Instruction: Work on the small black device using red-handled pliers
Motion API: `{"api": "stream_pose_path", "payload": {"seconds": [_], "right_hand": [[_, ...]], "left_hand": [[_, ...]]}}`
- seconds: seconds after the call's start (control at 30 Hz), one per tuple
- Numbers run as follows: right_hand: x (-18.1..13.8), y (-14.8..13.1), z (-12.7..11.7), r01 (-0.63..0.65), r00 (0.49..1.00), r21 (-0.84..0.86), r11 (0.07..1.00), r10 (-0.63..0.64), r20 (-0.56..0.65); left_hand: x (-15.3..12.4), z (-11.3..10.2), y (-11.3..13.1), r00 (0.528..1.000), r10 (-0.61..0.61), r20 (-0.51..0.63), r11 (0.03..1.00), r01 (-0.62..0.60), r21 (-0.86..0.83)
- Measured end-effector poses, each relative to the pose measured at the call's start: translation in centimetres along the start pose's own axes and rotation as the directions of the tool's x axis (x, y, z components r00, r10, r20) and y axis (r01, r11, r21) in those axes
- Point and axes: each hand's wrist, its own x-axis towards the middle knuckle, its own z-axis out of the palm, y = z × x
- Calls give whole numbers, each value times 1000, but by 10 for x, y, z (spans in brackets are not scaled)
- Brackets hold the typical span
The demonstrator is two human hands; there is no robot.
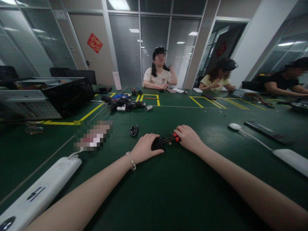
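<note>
My left hand (145, 148) rests on the green table (168, 186), its fingers curled round a small black part (157, 144) and pressing it down. My right hand (188, 137) is closed on a screwdriver with a red and black handle (171, 138), whose tip points left into the black part. A second small black piece (133, 130) lies on the table just beyond my left hand, untouched. A beaded bracelet sits on my left wrist.
A white power strip (38, 192) lies at the near left, a white charger and cable (288, 157) at the right, and a black remote (264, 131) beyond it. Tools (122, 104) and an open computer case (48, 96) sit farther back. Three people sit across the table.
</note>
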Motion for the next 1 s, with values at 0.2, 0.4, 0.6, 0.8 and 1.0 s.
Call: {"api": "stream_pose_path", "payload": {"seconds": [0.2,0.4,0.6,0.8,1.0], "right_hand": [[0,0,0,4,1000,11,1000,-4,-3],[1,0,0,-18,1000,22,1000,18,4],[0,1,0,-13,1000,32,999,13,-2],[-1,2,3,-14,1000,67,998,16,-22],[-1,1,4,-25,999,72,997,27,-39]], "left_hand": [[0,-1,1,1000,-12,4,1000,12,-4],[0,-3,2,1000,-15,22,1000,16,-10],[-1,-3,2,999,-21,27,1000,21,-10],[0,-3,2,1000,-14,23,1000,14,-5],[0,-3,2,1000,-14,22,1000,15,-9]]}}
